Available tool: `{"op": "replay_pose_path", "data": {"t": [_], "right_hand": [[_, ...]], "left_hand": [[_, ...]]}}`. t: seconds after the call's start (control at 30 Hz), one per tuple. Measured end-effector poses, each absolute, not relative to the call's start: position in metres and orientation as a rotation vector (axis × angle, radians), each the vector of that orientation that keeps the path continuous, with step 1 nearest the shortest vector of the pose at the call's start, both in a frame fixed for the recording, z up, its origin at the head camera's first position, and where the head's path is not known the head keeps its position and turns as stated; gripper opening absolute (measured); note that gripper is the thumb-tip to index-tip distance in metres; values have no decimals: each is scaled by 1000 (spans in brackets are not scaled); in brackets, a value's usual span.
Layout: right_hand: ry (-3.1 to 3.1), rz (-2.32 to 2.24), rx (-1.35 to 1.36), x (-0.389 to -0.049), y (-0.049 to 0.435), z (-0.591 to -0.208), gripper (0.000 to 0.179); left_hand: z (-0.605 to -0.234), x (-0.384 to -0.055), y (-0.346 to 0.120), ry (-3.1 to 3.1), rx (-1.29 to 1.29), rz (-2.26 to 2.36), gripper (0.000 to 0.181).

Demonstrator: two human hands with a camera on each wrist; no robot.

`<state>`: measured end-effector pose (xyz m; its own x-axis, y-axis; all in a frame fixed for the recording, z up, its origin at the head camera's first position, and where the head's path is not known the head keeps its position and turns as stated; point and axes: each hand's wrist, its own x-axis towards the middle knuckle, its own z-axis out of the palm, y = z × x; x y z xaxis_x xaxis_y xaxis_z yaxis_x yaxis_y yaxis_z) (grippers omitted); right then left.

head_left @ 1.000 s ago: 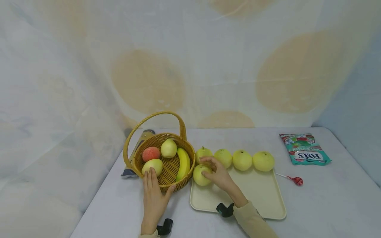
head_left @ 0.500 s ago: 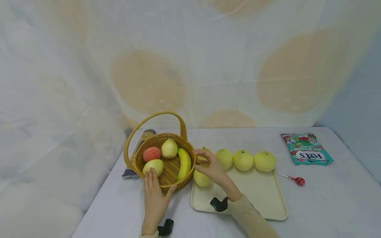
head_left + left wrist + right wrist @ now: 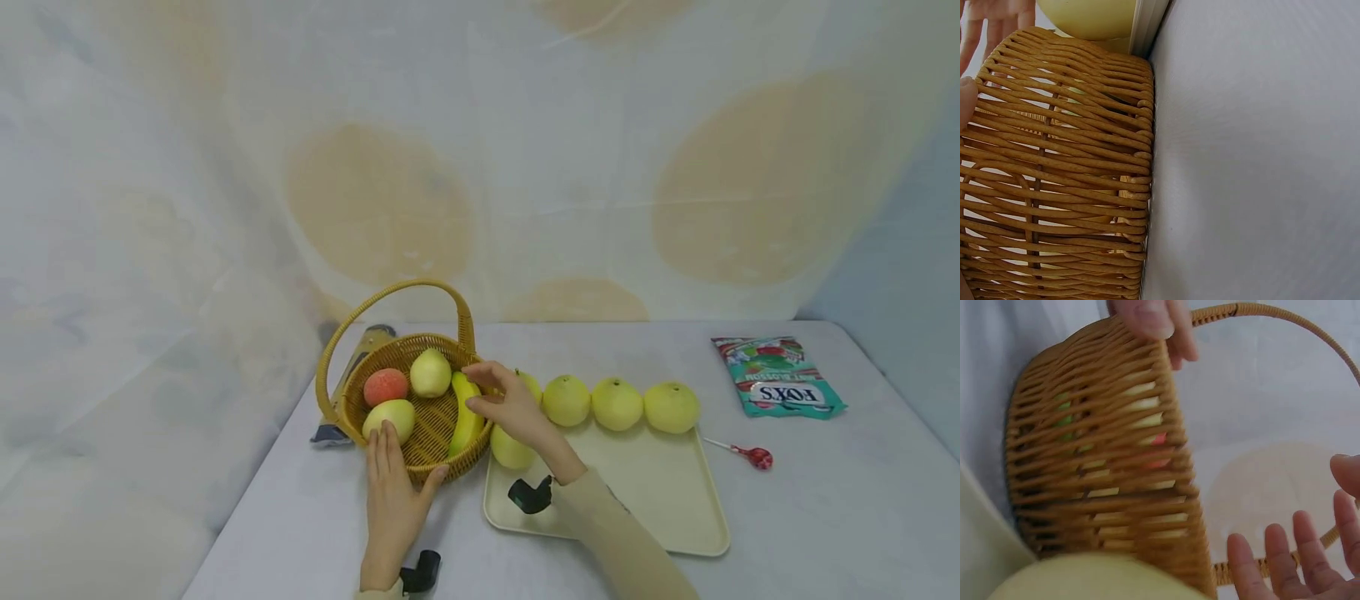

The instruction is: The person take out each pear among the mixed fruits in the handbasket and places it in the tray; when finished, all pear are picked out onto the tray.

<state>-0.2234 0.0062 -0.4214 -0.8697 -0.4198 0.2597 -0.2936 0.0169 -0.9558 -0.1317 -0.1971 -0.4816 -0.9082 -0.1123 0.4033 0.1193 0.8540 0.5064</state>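
A wicker basket (image 3: 470,462) with a tall handle stands left of centre. In it lie a banana (image 3: 467,429), a red peach-like fruit (image 3: 386,387), a pale pear (image 3: 431,373) and a yellow-green oval fruit (image 3: 393,414). My left hand (image 3: 396,508) holds the basket's near rim, thumb outside, its fingers reaching over to the oval fruit. Above the right rim and the banana's upper part hovers my right hand (image 3: 517,410), fingers loosely bent. Its spread fingers (image 3: 1309,550) have nothing between them in the right wrist view. The left thumb (image 3: 966,100) shows beside the weave in the left wrist view.
Right of the basket is a cream tray (image 3: 637,500) with several round yellow-green fruits (image 3: 617,404) along its far and left sides. Further right lie a red lollipop (image 3: 757,457) and a green candy bag (image 3: 780,379). A dark-and-tan packet (image 3: 330,434) sits behind the basket.
My right hand has moved left and up, from the nearest round fruit on the tray to over the basket's right rim. The left hand has kept its place on the basket.
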Motion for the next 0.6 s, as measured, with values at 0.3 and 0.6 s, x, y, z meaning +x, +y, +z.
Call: {"op": "replay_pose_path", "data": {"t": [0.3, 0.6], "right_hand": [[2129, -1950, -732, -223, -17, -418, 43], [2098, -1927, -753, -232, -35, -419, 43]], "left_hand": [[-481, -133, -198, -2611, -6, -734, 107], [-478, -132, -197, -2646, 17, -738, 107]]}}
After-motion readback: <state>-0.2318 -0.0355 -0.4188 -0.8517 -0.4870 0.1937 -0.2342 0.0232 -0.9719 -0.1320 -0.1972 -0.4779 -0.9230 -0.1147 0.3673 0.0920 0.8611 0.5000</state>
